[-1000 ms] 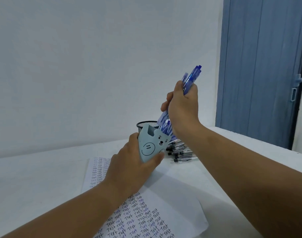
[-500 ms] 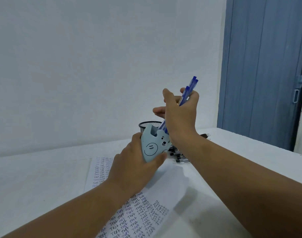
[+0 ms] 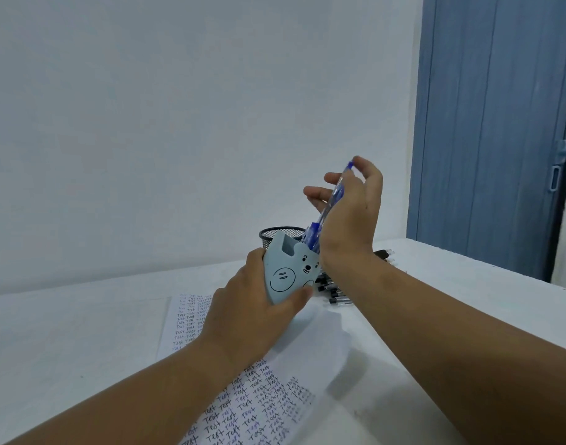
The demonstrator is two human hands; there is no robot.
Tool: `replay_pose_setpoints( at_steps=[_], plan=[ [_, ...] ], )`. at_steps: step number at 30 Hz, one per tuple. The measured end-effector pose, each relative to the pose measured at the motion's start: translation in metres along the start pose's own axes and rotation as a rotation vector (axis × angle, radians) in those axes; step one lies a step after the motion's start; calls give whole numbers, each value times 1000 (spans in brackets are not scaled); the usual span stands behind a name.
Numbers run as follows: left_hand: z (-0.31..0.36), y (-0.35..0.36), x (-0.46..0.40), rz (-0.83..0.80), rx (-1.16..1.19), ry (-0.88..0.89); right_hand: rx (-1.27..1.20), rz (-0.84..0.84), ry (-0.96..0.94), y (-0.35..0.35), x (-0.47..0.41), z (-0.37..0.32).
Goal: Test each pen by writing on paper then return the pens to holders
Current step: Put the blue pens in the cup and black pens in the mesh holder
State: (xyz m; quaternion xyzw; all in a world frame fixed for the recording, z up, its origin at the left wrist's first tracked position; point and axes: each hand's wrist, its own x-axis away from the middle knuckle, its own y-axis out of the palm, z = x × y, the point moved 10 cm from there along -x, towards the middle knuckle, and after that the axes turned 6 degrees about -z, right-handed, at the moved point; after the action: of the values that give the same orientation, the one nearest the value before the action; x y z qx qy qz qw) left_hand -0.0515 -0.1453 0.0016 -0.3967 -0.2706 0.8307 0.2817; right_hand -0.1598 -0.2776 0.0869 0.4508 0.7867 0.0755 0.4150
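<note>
My left hand (image 3: pixel 252 303) grips the blue bear pen holder (image 3: pixel 289 271), tilted above the paper (image 3: pixel 310 354); my right hand (image 3: pixel 349 213), fingers loosely spread, touches blue pens (image 3: pixel 330 203) standing inside it.

the left hand (image 3: pixel 243 311) gripped a tilted pale blue bear-faced holder (image 3: pixel 289 268) over the written paper (image 3: pixel 249 409). the right hand (image 3: pixel 347 213), fingers spread loosely, touched blue pens (image 3: pixel 323 216) leaning from it. a black mesh cup (image 3: pixel 280 236) stood behind; loose pens (image 3: pixel 334 289) lay on the white table (image 3: pixel 82 332).
</note>
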Motion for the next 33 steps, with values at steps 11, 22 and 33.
replay_pose_setpoints(
  at_steps=[11, 22, 33],
  plan=[
    [-6, 0, 0, 10, 41, -40, 454, -227, -51, 10, -2, 1],
    [-45, -18, -6, 94, 325, -316, 611, -471, -315, -2, 12, 5],
    [-129, -78, -4, 178, 411, -492, 1196, -1383, 120, 17, 98, 109]
  ],
)
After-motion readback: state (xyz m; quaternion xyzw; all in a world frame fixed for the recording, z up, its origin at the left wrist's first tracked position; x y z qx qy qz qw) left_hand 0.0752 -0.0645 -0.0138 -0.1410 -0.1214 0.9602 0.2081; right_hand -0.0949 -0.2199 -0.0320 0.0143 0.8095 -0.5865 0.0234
